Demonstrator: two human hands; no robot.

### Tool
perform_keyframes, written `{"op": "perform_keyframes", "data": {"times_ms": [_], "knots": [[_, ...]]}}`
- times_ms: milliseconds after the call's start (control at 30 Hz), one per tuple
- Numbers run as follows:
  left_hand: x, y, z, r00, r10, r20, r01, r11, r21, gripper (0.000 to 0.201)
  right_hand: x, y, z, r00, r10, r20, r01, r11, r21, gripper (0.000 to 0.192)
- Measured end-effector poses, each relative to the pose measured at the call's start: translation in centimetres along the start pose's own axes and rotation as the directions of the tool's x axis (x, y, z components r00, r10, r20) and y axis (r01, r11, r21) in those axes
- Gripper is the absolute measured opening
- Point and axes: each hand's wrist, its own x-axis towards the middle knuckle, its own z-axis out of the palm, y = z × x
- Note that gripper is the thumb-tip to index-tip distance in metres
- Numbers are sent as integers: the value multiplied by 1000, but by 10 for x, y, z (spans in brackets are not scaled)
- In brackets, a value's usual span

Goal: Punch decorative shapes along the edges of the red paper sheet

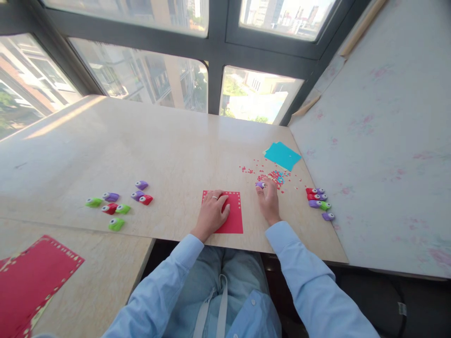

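Item: marble table (148,141), pale, set below a window; all places here are given from the red paper square (229,216) that lies at the table's near edge. Left hand (211,213): forearm in a light blue sleeve rising from the lap, palm down, fingers spread loosely and laid flat on the left part of the square, a ring on one finger; it grips nothing, only presses the sheet. Right hand (269,199): forearm angled in from the near right, wrist on the table just right of the square, fingers curled forward and closed about a small purple punch (260,185); the punch sits at the fingertips, off the square's far right corner, touching the table; how tightly it is pinched cannot be told. Large red sheet (31,277) with punched edges: far left and nearer, on a lower surface. Blue paper (282,155): far right of the square. Loose punches (116,204), purple, green, red: well left of the square. Clustered punches (319,199): well right, beyond the right hand. Red confetti (271,176): scattered just beyond the right hand's fingertips.
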Motion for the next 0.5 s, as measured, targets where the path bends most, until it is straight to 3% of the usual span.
{"op": "perform_keyframes", "data": {"times_ms": [267, 400, 500], "knots": [[-2, 4, -2, 1000, 0, -1, 0, 1000, 12, 24, -31, -32, -10, 971, 198, 134, -215, 969, 124, 46], [-5, 5, -4, 1000, 8, 1, -8, 1000, 14, 23, -39, -49, 1, 939, 309, 151, -339, 906, 252, 49], [-6, 3, -1, 1000, 17, -3, -17, 1000, -1, 23, -34, -83, 17, 946, 260, 195, -311, 898, 313, 46]]}}
